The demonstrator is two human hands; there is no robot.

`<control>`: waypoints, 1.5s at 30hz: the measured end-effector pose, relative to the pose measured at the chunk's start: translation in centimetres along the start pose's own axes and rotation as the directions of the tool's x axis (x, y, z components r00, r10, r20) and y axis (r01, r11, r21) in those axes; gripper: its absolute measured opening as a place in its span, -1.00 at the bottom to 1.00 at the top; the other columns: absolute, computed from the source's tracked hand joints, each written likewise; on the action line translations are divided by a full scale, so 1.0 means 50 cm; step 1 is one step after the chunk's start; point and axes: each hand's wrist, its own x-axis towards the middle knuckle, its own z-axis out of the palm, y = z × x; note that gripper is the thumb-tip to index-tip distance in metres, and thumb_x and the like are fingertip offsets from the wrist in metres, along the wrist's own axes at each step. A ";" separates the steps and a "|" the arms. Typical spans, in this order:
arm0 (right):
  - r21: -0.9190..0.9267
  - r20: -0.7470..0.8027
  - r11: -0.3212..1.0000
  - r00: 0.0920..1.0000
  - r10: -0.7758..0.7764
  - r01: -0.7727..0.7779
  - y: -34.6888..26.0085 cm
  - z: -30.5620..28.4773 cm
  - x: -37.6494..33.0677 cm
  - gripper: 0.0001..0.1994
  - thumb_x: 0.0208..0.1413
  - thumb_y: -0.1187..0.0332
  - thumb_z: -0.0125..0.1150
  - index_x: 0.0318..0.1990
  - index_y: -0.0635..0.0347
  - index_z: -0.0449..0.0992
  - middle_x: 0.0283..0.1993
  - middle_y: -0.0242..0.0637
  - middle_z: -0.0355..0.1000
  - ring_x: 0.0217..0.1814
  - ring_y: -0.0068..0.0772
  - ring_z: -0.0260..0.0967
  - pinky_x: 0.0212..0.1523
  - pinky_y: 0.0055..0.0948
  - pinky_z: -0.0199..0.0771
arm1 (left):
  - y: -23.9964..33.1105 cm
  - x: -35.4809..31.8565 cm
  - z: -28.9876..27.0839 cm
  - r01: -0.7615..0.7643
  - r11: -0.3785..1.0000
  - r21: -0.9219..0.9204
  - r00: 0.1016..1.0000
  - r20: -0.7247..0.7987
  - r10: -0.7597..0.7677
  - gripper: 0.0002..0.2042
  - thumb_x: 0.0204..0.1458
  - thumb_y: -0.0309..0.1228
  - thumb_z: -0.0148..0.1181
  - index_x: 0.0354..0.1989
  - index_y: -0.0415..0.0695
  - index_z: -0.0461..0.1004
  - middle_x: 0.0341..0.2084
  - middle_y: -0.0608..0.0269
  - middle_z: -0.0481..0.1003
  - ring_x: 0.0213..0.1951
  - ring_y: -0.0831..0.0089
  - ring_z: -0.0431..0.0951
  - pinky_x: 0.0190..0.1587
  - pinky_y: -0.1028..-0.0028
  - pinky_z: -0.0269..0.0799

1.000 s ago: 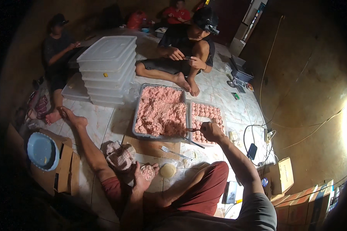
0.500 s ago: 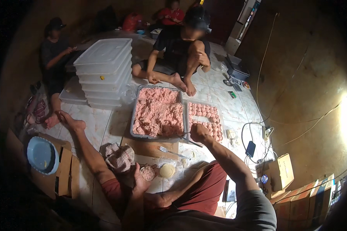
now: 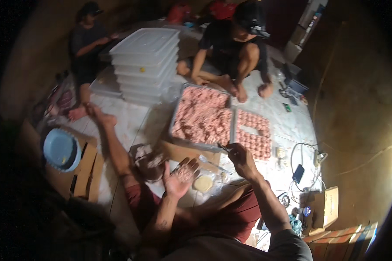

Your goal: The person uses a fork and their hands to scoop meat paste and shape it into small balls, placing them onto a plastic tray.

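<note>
two hands work over the floor. the left hand [image 3: 178, 176] lies palm up, fingers spread, with a pale wrapper [image 3: 185, 173] resting on it. the right hand [image 3: 241, 157] is closed around a thin utensil [image 3: 224, 148] whose tip reaches the near edge of the filling tray [image 3: 201, 116]; its shape is too blurred to tell. beside that tray sits a tray of shaped pieces [image 3: 255, 135]. a small dough stack [image 3: 202, 183] lies on the floor near the left hand. the room's edges are dark.

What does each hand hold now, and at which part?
Left hand lies palm up with a pale wrapper on it. Right hand pinches a thin utensil by its handle end.
</note>
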 end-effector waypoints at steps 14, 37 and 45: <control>-0.218 0.250 0.907 0.919 -0.305 0.360 -0.022 0.152 -0.116 -0.71 0.09 0.42 -0.02 -0.06 0.24 0.51 -0.22 0.05 0.42 -0.24 0.08 0.46 -0.28 -0.04 0.48 | 0.011 -0.009 0.022 -0.165 0.985 0.049 0.986 -0.011 0.165 -0.13 0.06 0.28 0.02 0.27 -0.32 0.17 0.28 -0.15 0.21 0.33 0.01 0.17 0.28 -0.01 0.17; -0.216 0.312 0.833 0.845 -0.435 0.509 0.061 0.154 -0.087 -0.66 0.06 0.49 0.05 0.00 0.08 0.57 -0.10 -0.11 0.44 -0.21 -0.02 0.48 -0.31 -0.16 0.53 | 0.040 -0.044 0.000 0.071 0.996 0.047 0.994 -0.090 -0.066 0.00 0.05 0.39 -0.16 0.17 -0.53 0.24 0.20 -0.37 0.26 0.25 -0.17 0.25 0.35 -0.01 0.09; 0.051 0.207 0.963 0.941 -0.268 0.264 0.142 0.237 -0.170 -0.65 0.28 0.27 -0.22 -0.09 0.24 0.52 -0.20 -0.02 0.39 -0.22 0.11 0.31 -0.19 -0.08 0.36 | 0.027 -0.018 -0.046 -0.120 0.949 0.292 0.976 -0.142 0.167 -0.05 0.10 0.37 -0.22 0.16 -0.49 0.25 0.14 -0.24 0.35 0.19 -0.07 0.34 0.28 0.11 0.20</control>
